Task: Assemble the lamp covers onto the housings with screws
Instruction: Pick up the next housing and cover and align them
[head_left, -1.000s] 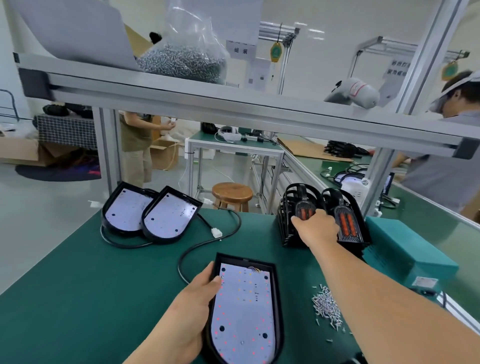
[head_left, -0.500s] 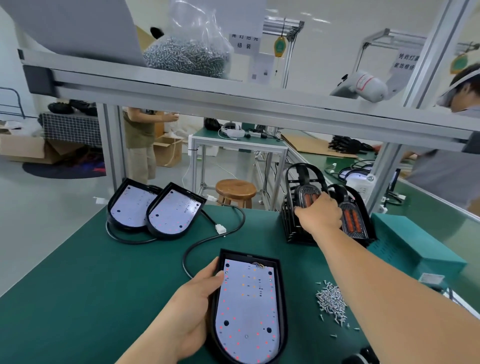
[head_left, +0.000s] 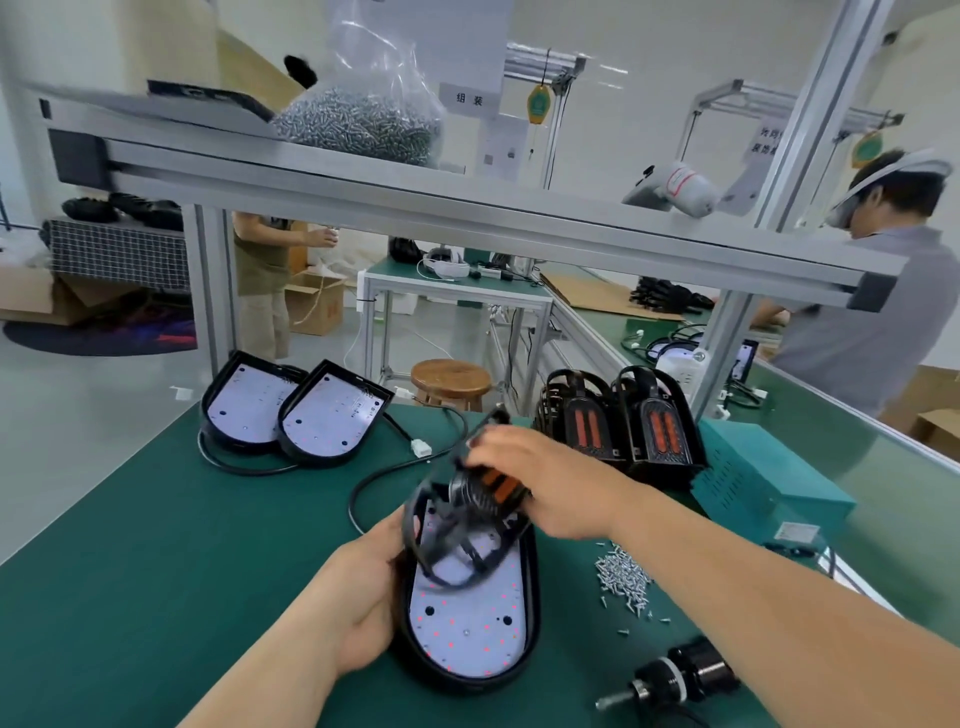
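Note:
A black lamp housing (head_left: 470, 631) with a white LED board lies on the green bench in front of me. My left hand (head_left: 363, 592) grips its left rim. My right hand (head_left: 540, 483) holds a black caged lamp cover (head_left: 467, 514) with orange strips, tilted over the housing's far end. Its lower rim hangs just above the LED board. Two stacks of more covers (head_left: 621, 423) stand at the back right. A heap of small silver screws (head_left: 623, 577) lies to the right of the housing.
Two more housings (head_left: 296, 415) with black cables lean at the back left. A teal box (head_left: 763, 483) sits to the right. An electric screwdriver (head_left: 675, 678) lies at the near right. An aluminium shelf (head_left: 415, 208) with a bag of screws (head_left: 358, 124) spans overhead. People stand beyond.
My right hand lifted one cover off the back-right stack and carried it toward me, over the housing. My left hand stayed on the housing's rim.

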